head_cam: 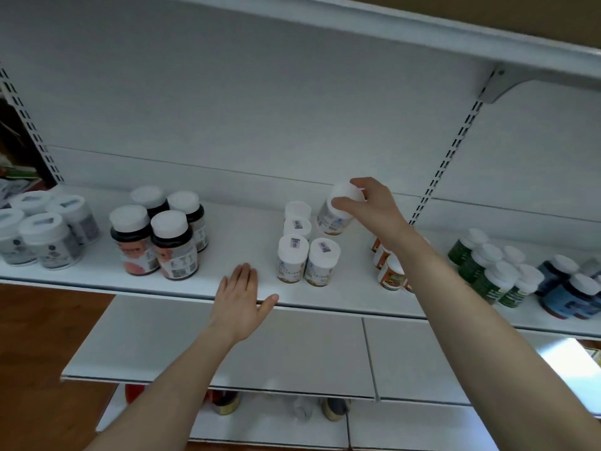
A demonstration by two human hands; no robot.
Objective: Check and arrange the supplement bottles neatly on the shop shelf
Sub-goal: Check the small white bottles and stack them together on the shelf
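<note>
White metal shop shelf, pale back panel, slotted uprights; stock stands in brand groups with bare gaps between. Far left: grey-labelled white bottles, packed close. Next, four dark bottles with pink labels, two by two. Left hand lies flat on the shelf's front lip, fingers straight, holding nothing, likely a brace for the deep reach. Gold-labelled white bottles: three in a file, one beside the front one, so the right file is short. Right hand grips a fifth matching bottle by its cap from above, tilted, behind that short file; base contact unclear. Probably filling the block. Behind the forearm, orange-labelled bottles, partly hidden; then green-labelled bottles, blue-labelled bottles
</note>
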